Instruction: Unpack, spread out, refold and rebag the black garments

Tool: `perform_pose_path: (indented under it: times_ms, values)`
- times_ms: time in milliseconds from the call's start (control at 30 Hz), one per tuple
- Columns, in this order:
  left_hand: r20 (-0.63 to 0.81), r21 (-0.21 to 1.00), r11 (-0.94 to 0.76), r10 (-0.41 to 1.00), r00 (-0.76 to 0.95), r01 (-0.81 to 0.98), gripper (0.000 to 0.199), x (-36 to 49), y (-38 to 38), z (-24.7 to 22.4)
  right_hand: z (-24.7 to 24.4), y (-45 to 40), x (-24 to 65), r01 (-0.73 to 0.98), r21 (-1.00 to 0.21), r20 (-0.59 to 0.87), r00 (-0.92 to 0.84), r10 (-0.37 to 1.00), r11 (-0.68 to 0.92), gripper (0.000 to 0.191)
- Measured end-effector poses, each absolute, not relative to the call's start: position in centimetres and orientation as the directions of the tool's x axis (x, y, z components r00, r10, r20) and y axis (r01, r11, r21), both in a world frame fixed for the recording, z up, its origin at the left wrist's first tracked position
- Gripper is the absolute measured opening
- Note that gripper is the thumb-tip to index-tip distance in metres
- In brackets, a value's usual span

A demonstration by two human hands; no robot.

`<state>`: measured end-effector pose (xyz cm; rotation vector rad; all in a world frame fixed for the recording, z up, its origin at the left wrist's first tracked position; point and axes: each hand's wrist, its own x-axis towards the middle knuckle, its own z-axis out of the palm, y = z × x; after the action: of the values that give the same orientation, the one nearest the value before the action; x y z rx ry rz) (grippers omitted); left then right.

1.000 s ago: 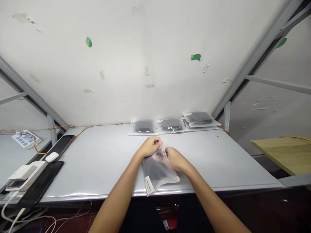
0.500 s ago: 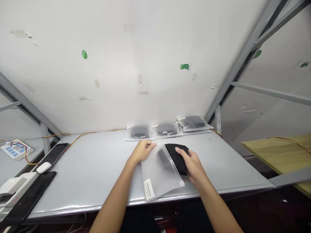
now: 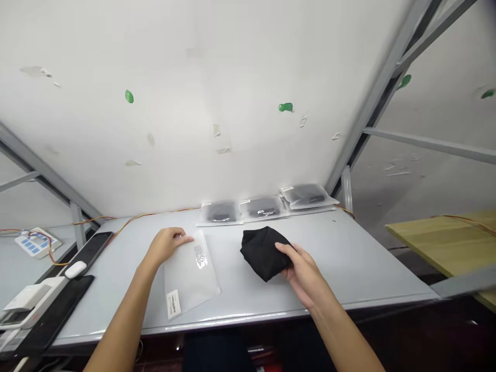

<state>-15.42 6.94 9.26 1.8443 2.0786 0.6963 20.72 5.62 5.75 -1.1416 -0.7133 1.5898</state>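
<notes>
My right hand [image 3: 304, 271] grips a folded black cloth item [image 3: 265, 253], thumb on top, held just above the table. What kind of item it is cannot be made out. To the left, my left hand [image 3: 168, 245] pinches the top edge of a frosted zip bag [image 3: 189, 279]. That bag lies flat and looks flattened, with a white label at its lower left corner and small print near the top. The black cloth and the bag are apart from each other.
Several filled frosted bags [image 3: 220, 213] lie along the wall at the back of the grey table [image 3: 232, 305]. At the left are a power strip [image 3: 34, 302], a phone [image 3: 91, 250] and a white earbud case [image 3: 75, 269]. A wooden board [image 3: 445, 248] stands at the right.
The black cloth has come out of the frosted bag in my right hand. My left hand has carried the bag leftward and down onto the table.
</notes>
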Motion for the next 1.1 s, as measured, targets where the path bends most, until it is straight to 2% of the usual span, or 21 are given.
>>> perform_pose_path:
  times_ms: [67,133,233,333,433,500,600,700,767,833,933,1033,1100]
  values:
    - [0.174,0.486,0.082,0.967,-0.188,0.87,0.035,-15.6,6.0,9.1,4.8,5.1,19.8,-0.421,-0.85,-0.339,-0.023,0.94,-0.317,0.042]
    - [0.259,0.464,0.07,0.943,-0.21,0.883,0.029,-14.6,5.2,8.5,3.5,4.4,19.0,-0.314,-0.903,-0.331,0.072,0.941,-0.294,0.052]
    - [0.349,0.46,0.003,0.919,-0.184,0.888,0.028,-10.7,3.8,6.9,1.7,3.5,18.6,0.145,-0.978,-0.117,0.225,0.967,-0.152,0.052]
    - [0.44,0.523,-0.219,0.897,-0.041,0.824,0.024,-5.2,1.9,5.3,1.1,2.8,18.9,0.582,-0.812,0.189,0.185,0.965,0.047,0.037]
    - [0.517,0.607,-0.304,0.853,-0.073,0.735,0.02,-0.1,0.1,4.5,1.4,2.3,18.9,0.747,-0.619,0.463,0.099,0.881,0.242,0.034]
    - [0.516,0.704,-0.238,0.819,-0.251,0.669,0.019,2.2,-0.7,4.2,1.7,1.8,18.3,0.75,-0.542,0.569,-0.003,0.822,0.378,0.035]
    - [0.403,0.848,-0.108,0.768,-0.499,0.518,0.022,3.8,-1.2,3.9,1.2,1.4,16.7,0.756,-0.436,0.568,-0.19,0.801,0.488,0.045]
    - [0.319,0.91,-0.071,0.746,-0.584,0.407,0.026,4.2,-1.3,3.4,0.2,1.5,15.4,0.801,-0.322,0.531,-0.289,0.796,0.506,0.037]
    - [0.304,0.917,-0.055,0.738,-0.602,0.396,0.026,4.2,-1.5,3.0,0.0,1.9,15.1,0.801,-0.317,0.533,-0.292,0.794,0.508,0.026]
    - [0.327,0.903,-0.045,0.719,-0.613,0.428,0.026,4.0,-2.0,2.4,0.4,2.3,15.2,0.77,-0.392,0.54,-0.249,0.804,0.503,0.018]
    - [0.417,0.845,-0.056,0.692,-0.589,0.533,0.023,3.8,-2.5,2.0,2.2,2.8,16.3,0.619,-0.641,0.484,-0.134,0.865,0.455,0.015]
    - [0.514,0.745,-0.116,0.728,-0.454,0.657,0.017,4.0,-2.2,2.1,3.9,3.6,18.8,0.378,-0.895,0.264,0.023,0.964,0.237,0.017]
    - [0.58,0.656,-0.206,0.754,-0.309,0.726,0.015,4.4,-1.4,2.3,4.3,4.4,21.1,0.223,-0.969,0.134,0.123,0.983,0.105,0.028]
